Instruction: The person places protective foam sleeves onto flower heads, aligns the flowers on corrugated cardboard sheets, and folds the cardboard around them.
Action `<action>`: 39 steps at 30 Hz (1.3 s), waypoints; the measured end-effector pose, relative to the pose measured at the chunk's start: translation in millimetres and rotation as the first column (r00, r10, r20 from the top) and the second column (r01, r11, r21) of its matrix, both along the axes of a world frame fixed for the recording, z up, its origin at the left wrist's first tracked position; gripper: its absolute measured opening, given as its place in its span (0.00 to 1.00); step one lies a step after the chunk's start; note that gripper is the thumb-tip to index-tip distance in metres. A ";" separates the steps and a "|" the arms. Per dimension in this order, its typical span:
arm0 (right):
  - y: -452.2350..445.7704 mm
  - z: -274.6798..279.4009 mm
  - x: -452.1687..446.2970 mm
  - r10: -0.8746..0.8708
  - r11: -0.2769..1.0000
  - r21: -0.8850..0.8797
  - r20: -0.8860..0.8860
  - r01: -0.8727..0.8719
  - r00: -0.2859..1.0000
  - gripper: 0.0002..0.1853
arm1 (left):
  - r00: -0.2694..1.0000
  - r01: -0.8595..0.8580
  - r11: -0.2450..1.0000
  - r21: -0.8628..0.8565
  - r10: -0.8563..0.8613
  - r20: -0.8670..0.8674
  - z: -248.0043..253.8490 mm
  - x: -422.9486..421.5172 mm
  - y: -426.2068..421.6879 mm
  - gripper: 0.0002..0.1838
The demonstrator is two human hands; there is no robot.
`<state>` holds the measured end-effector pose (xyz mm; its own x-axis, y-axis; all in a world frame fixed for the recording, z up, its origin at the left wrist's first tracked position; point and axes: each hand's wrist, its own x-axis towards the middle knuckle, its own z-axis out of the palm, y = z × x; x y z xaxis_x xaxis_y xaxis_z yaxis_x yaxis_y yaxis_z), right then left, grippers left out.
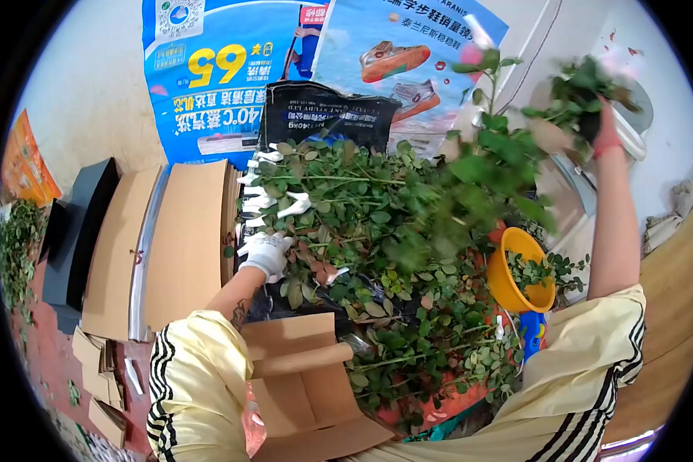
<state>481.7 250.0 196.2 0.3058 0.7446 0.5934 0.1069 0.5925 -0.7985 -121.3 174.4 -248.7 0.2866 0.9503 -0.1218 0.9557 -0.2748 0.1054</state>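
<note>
My right hand (607,137), in a reddish glove, is raised at the upper right and closed around leafy rose stems (581,81), partly blurred. A long leafy stem with a pink bloom (471,54) stands left of it, blurred lower down; I cannot tell whether the hand holds it. My left hand (266,254), in a white glove, is at the left edge of the pile of rose stems (362,192), beside several white-wrapped heads (256,199). Its fingers look curled in, and what they grip is hidden. Another white-wrapped head (296,205) lies on the leaves.
An orange-yellow basin (508,285) with leafy cuttings stands at the right. Open cardboard (300,393) lies in front of me, with a rolled piece across it. Tall cardboard sheets (189,239) stand at the left. Behind the pile are a black printed sack (327,115) and posters (231,77).
</note>
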 end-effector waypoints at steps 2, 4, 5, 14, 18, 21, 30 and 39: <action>-22.7 18.0 15.1 0.264 0.962 -0.034 -0.119 -0.270 0.957 0.22 | 0.998 0.026 0.999 0.027 -0.027 0.054 -21.6 -10.8 7.5 0.39; -57.4 38.6 -8.7 0.174 0.983 0.049 0.059 -0.177 0.983 0.22 | 0.994 -0.001 1.000 -0.027 0.004 0.111 -8.7 -9.7 -2.4 0.33; -76.4 50.6 -18.2 0.115 0.986 0.104 0.145 -0.131 0.983 0.22 | 0.993 0.003 1.000 -0.028 0.000 0.114 -8.8 -7.9 -5.3 0.33; -116.5 79.8 -21.0 -0.374 0.911 0.392 0.649 0.129 0.663 0.17 | 0.990 0.039 0.997 -0.067 -0.030 0.136 -2.5 -9.0 -12.2 0.35; -175.0 99.2 1.9 -0.412 0.871 0.453 0.467 0.188 0.782 0.17 | 0.958 0.055 0.998 -0.038 -0.042 0.283 14.5 -32.2 -23.3 0.35; -207.9 101.5 19.3 -0.441 0.849 0.479 0.406 0.225 0.801 0.17 | 0.864 0.029 0.997 0.067 -0.059 0.501 41.9 -32.1 -32.2 0.32; -258.9 87.0 53.7 -0.490 0.823 0.486 0.342 0.295 0.802 0.18 | 0.939 0.053 0.868 0.494 -0.212 0.271 80.9 78.8 14.8 0.28; -291.8 55.2 61.8 -0.537 0.803 0.494 0.355 0.334 0.765 0.19 | 0.984 0.024 0.922 0.387 -0.091 0.156 58.9 130.0 87.7 0.25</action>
<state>543.5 -41.9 251.4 0.1562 0.2800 0.9472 0.7194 0.6249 -0.3033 8.7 262.1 -189.7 0.3266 0.8956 0.3020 0.9145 -0.3802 0.1386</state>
